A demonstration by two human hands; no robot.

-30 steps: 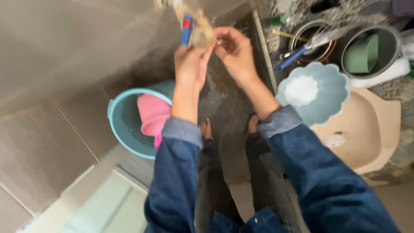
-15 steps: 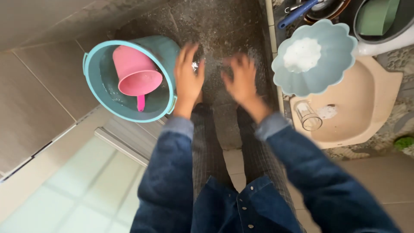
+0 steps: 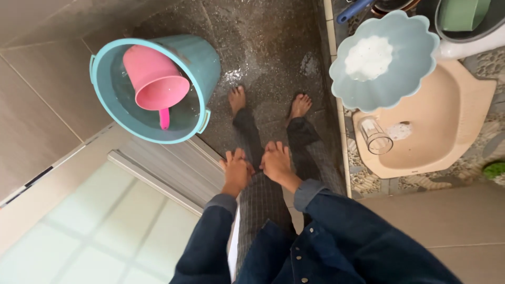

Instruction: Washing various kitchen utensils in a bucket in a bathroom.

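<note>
My left hand and my right hand are pressed flat against my checked trousers at the thighs, fingers spread, holding nothing. Both arms wear dark blue denim sleeves. My bare feet stand on the wet dark floor below. A clear drinking glass lies on its side in the beige basin to the right of my hands.
A teal bucket of water with a pink scoop in it stands at the left. A light blue scalloped bowl with white foam sits above the basin. More dishes and a green cup lie at the top right.
One second ago both hands were raised at a tap, the right holding something. They then dropped, empty and spread, and now rest on my trousers. The glass now lies in the basin.
</note>
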